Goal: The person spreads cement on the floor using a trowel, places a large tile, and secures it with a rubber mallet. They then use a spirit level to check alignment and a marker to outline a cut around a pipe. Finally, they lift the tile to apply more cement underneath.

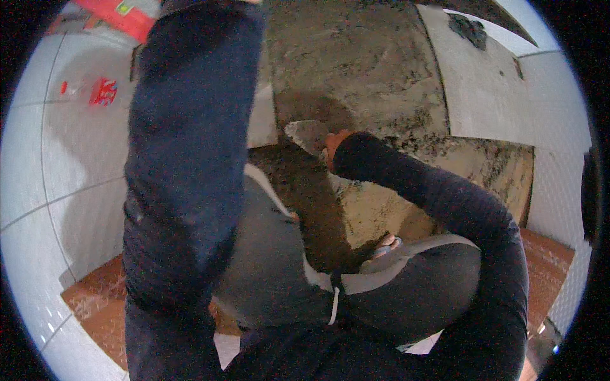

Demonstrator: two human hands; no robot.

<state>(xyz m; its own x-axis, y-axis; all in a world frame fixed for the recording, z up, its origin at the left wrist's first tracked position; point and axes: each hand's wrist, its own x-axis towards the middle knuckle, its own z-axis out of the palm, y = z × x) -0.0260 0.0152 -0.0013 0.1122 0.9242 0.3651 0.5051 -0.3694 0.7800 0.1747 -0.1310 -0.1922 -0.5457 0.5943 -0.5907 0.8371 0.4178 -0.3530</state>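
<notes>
Right hand [336,150] closed round trowel [308,135], handle hidden in fist, blade aimed at ten o'clock. Trowel near middle, dead ahead at twelve, by grey mortar bed [349,63]. Left sleeve [190,127] stretches toward twelve; left hand out of sight, grip can't be told. From blade: pale slab [263,120] at nine, larger slab [486,95] toward three, dark lump [469,30] on it; sandalled foot [385,245] at five.

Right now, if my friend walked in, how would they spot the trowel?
Find the broad grey-brown bed of mortar in the upper middle, left of the big pale slab. Follow it down to the right hand, below a dark sleeve's cuff. The trowel is the small greyish blade tapering leftward from that hand, unlike the larger, straight-edged slab.
</notes>
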